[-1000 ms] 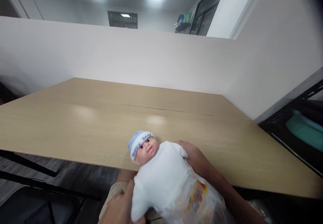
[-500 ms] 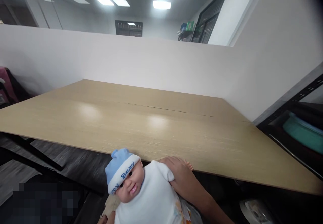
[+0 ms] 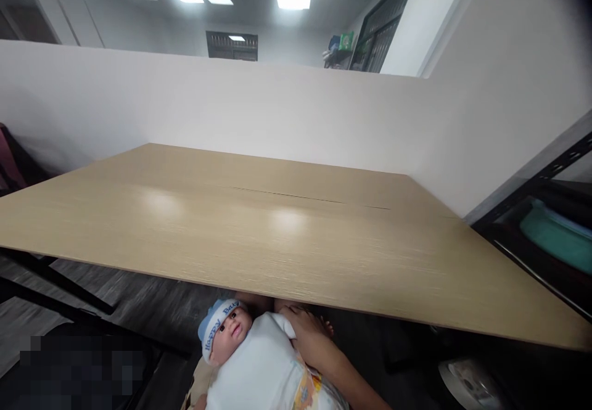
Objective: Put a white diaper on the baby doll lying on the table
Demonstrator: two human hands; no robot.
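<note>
One doll [image 3: 254,370] wearing one hat [image 3: 215,330] lay toward six o'clock of one table [image 3: 296,237], its body at eight o'clock from the right hand [image 3: 306,336], which grasped it by one arm. Only a sliver of the left hand [image 3: 200,403] showed, at the doll's eight o'clock; its hold I could not tell.

Below the pale wood-grained worktop [image 3: 287,237], the picture's edge crops the white-shirted, blue-capped plastic doll [image 3: 259,360] and nearly all the left hand [image 3: 200,402]. The right hand [image 3: 308,333] covers one doll arm, its grip unclear; beneath the worktop's right half, a rounded white object [image 3: 468,384] is indistinct.
</note>
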